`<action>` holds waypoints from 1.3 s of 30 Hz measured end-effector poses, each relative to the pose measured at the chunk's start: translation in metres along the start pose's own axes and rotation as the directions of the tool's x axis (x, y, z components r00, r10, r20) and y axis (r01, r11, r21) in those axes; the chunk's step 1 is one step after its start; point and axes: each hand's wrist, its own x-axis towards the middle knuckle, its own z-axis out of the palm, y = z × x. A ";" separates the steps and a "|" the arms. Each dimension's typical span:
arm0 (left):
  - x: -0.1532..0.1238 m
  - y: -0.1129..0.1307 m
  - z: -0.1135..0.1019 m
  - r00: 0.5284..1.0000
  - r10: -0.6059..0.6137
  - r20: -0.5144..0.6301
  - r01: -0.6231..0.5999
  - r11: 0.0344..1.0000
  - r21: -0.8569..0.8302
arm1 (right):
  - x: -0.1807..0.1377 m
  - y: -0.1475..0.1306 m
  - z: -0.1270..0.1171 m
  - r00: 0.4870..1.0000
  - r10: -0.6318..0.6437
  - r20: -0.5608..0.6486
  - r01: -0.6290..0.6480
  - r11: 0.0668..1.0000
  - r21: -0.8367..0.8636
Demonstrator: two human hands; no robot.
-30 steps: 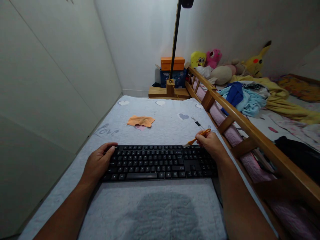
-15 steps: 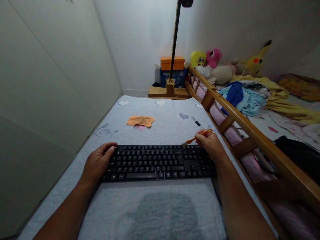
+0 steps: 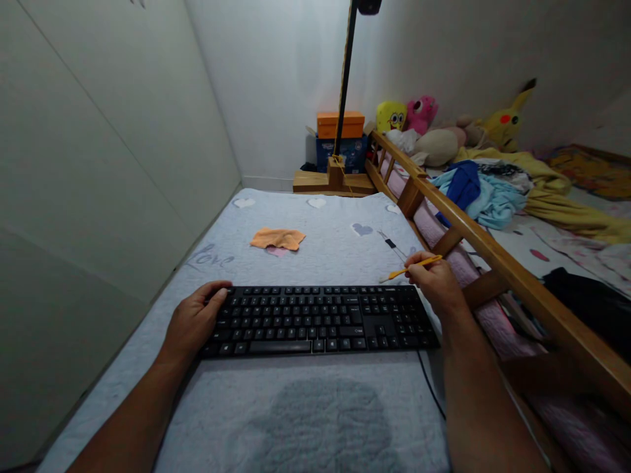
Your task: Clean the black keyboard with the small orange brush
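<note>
A black keyboard (image 3: pixel 315 320) lies flat across the light blue quilted cover (image 3: pixel 305 407). My left hand (image 3: pixel 194 318) grips its left end, thumb on top at the upper corner. Between the thumb and fingers of my right hand (image 3: pixel 436 282) is a small brush with an orange handle (image 3: pixel 428 261). Its pale bristles point left, just beyond the keyboard's top right edge. Past the keyboard, an orange cloth (image 3: pixel 279 238) lies crumpled. A thin metal tool with a black grip (image 3: pixel 390 243) rests beyond my right hand.
A wooden bed rail (image 3: pixel 473 243) runs along the right, with clothes (image 3: pixel 493 197) and plush toys behind it. A pole on a wooden base (image 3: pixel 335 174) stands at the far end beside stacked boxes (image 3: pixel 340 125). The keyboard's cable (image 3: pixel 431 384) trails toward me at right.
My right hand has moved to the right with the brush, off the keyboard's top edge, uncovering its right end and the cable. My left hand stays in place.
</note>
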 end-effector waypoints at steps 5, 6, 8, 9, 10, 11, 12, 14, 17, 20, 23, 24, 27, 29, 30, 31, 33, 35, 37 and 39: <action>0.000 -0.002 0.001 1.000 -0.001 0.009 0.001 1.000 -0.019 | -0.004 -0.001 -0.001 0.993 -0.031 0.110 0.034 0.999 -0.019; 0.000 -0.002 0.001 1.000 0.000 0.009 0.000 1.000 -0.026 | -0.006 0.000 -0.002 0.991 -0.026 0.132 0.029 0.999 -0.019; 0.000 -0.002 0.001 1.000 0.002 0.009 -0.002 0.999 -0.034 | -0.009 0.000 -0.005 0.985 -0.010 0.174 0.013 1.000 -0.016; 0.001 -0.002 0.001 1.000 0.001 0.010 0.000 0.999 -0.034 | -0.011 -0.001 -0.008 0.981 0.001 0.195 0.001 1.000 -0.013; 0.001 -0.002 0.001 1.000 -0.003 0.011 0.003 1.000 -0.030 | -0.014 -0.001 -0.010 0.977 0.014 0.214 -0.013 1.000 -0.007; 0.000 -0.002 0.001 1.000 -0.007 0.010 0.007 1.000 -0.026 | -0.016 -0.002 -0.013 0.973 0.026 0.230 -0.027 1.000 0.001; 0.000 -0.001 0.001 1.000 -0.009 0.010 0.009 1.000 -0.023 | -0.019 -0.003 -0.015 0.969 0.035 0.243 -0.038 0.999 0.010; 0.000 0.001 0.000 1.000 -0.009 0.007 0.009 1.000 -0.021 | -0.025 -0.005 -0.020 0.964 0.042 0.262 -0.049 0.999 0.017; 0.000 0.003 0.000 1.000 -0.013 0.004 0.013 1.000 -0.019 | -0.033 -0.005 -0.024 0.977 0.027 0.211 -0.036 0.998 0.042; -0.001 0.006 -0.001 1.000 -0.023 0.001 0.023 1.000 -0.011 | -0.036 -0.001 -0.021 0.995 0.013 0.097 -0.019 0.998 0.065; -0.001 0.007 -0.001 1.000 -0.024 0.006 0.024 1.000 -0.014 | -0.037 0.005 -0.015 0.997 0.000 0.080 -0.004 0.999 0.048; -0.001 0.006 -0.001 1.000 -0.023 0.006 0.023 1.000 -0.016 | -0.038 0.006 -0.013 0.996 0.000 0.094 -0.005 0.999 0.048; 0.000 0.004 -0.001 1.000 -0.020 0.003 0.020 1.000 -0.003 | -0.039 0.009 -0.014 0.990 0.017 0.138 -0.026 0.997 0.068; 0.000 0.003 0.000 1.000 -0.017 -0.001 0.017 1.000 0.008 | -0.040 0.011 -0.016 0.991 0.015 0.135 -0.030 0.994 0.106; 0.001 0.002 0.000 1.000 -0.014 -0.001 0.014 1.000 0.011 | -0.041 0.011 -0.017 0.993 0.007 0.115 -0.023 0.991 0.135; 0.001 0.002 0.000 1.000 -0.009 0.000 0.009 1.000 0.012 | -0.041 0.012 -0.017 0.996 -0.004 0.089 -0.011 0.986 0.164; 0.001 0.001 0.000 1.000 -0.002 -0.004 0.002 1.000 0.016 | -0.043 0.011 -0.015 0.999 -0.026 0.033 0.019 0.979 0.205; 0.001 0.000 0.000 1.000 -0.005 -0.006 0.006 1.000 0.020 | -0.046 0.008 -0.010 0.999 -0.042 0.020 0.037 0.979 0.201; 0.001 -0.002 0.000 1.000 -0.005 -0.004 0.005 1.000 0.012 | -0.048 0.002 -0.004 0.997 -0.064 0.040 0.057 0.987 0.153; 0.001 -0.002 0.000 1.000 0.002 0.001 -0.002 1.000 0.001 | -0.050 -0.003 0.001 0.991 -0.116 0.059 0.111 0.990 0.087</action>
